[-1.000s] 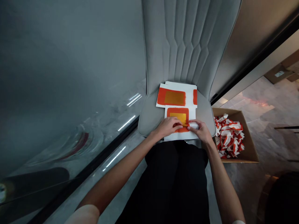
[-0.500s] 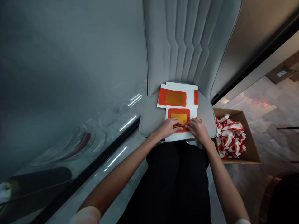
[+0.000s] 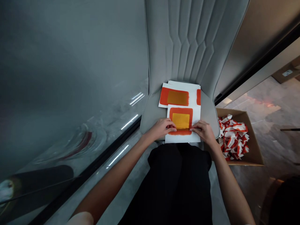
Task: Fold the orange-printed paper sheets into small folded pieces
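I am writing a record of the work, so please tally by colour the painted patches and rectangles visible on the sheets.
Orange-red patches: 3
Bright yellow rectangle: 1
Amber rectangle: 1
Total: 5

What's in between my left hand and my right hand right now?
In the head view, between the left hand and right hand lie the yellow rectangle's near edge and part of the orange-red patch on the front white sheet.
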Demonstrator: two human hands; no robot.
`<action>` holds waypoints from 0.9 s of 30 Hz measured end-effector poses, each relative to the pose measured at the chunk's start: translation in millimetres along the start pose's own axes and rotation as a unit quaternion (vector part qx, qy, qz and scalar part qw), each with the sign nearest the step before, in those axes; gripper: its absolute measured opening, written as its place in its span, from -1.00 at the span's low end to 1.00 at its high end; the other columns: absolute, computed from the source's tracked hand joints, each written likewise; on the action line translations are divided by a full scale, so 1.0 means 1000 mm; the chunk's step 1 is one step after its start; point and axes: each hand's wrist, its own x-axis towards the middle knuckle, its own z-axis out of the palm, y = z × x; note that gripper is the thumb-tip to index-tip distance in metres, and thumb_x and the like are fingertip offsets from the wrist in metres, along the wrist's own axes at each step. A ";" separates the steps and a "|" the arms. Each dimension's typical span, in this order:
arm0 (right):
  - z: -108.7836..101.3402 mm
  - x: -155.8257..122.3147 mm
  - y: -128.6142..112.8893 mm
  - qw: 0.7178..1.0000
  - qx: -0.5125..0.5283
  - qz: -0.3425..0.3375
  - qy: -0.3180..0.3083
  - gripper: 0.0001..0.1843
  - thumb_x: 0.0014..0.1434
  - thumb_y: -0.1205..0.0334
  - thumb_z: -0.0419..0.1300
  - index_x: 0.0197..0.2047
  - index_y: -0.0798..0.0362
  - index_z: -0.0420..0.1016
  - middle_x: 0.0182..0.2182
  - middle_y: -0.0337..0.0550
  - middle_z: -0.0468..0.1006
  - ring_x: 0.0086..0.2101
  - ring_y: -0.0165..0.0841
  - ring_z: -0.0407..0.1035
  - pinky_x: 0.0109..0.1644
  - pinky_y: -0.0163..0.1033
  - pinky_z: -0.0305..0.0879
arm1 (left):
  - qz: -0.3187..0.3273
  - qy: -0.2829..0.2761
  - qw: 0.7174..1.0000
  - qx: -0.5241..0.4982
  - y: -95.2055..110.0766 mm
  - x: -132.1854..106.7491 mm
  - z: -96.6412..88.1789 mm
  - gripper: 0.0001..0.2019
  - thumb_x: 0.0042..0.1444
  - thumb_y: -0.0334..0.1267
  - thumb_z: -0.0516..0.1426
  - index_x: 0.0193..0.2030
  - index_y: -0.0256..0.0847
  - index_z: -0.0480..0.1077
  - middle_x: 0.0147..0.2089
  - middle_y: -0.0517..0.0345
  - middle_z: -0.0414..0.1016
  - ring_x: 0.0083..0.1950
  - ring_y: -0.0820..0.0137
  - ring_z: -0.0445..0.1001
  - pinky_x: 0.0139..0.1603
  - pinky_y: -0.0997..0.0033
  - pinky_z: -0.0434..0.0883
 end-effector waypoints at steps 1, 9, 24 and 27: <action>0.000 -0.001 0.000 1.000 -0.003 -0.001 0.002 -0.75 0.32 0.01 0.32 -0.29 -0.03 0.70 -0.34 -0.07 0.64 -0.25 -0.19 0.48 -0.09 -0.11 0.37 | 0.000 -0.012 1.000 0.000 0.000 0.001 -0.004 -0.90 0.27 -0.22 0.30 -0.15 -0.17 0.63 -0.19 0.13 0.57 -0.26 0.42 0.49 -0.17 0.41 0.36; 0.001 0.005 -0.002 0.999 -0.015 -0.014 -0.034 -0.83 0.35 0.13 0.30 -0.20 -0.01 0.70 -0.29 -0.09 0.63 -0.26 -0.25 0.46 -0.12 -0.17 0.33 | -0.016 -0.034 0.998 0.047 0.000 0.005 -0.011 -0.89 0.29 -0.26 0.24 -0.20 -0.18 0.62 -0.25 0.14 0.57 -0.28 0.40 0.47 -0.23 0.41 0.30; 0.009 0.030 -0.006 0.989 0.024 0.116 -0.084 -0.92 0.14 0.20 0.38 -0.27 -0.01 0.67 -0.41 -0.20 0.65 -0.39 -0.34 0.45 -0.25 -0.24 0.31 | -0.151 0.066 0.979 0.118 0.005 0.011 0.008 -0.79 0.13 -0.20 0.39 -0.23 -0.17 0.47 -0.29 0.14 0.61 -0.36 0.38 0.50 -0.37 0.40 0.27; 0.011 0.032 -0.004 0.987 0.024 0.140 -0.080 -0.91 0.08 0.23 0.41 -0.30 0.00 0.67 -0.47 -0.22 0.63 -0.43 -0.36 0.45 -0.31 -0.28 0.29 | -0.149 0.091 0.976 0.131 0.001 0.013 0.008 -0.71 0.11 -0.05 0.41 -0.26 -0.17 0.46 -0.35 0.14 0.58 -0.43 0.41 0.44 -0.44 0.41 0.19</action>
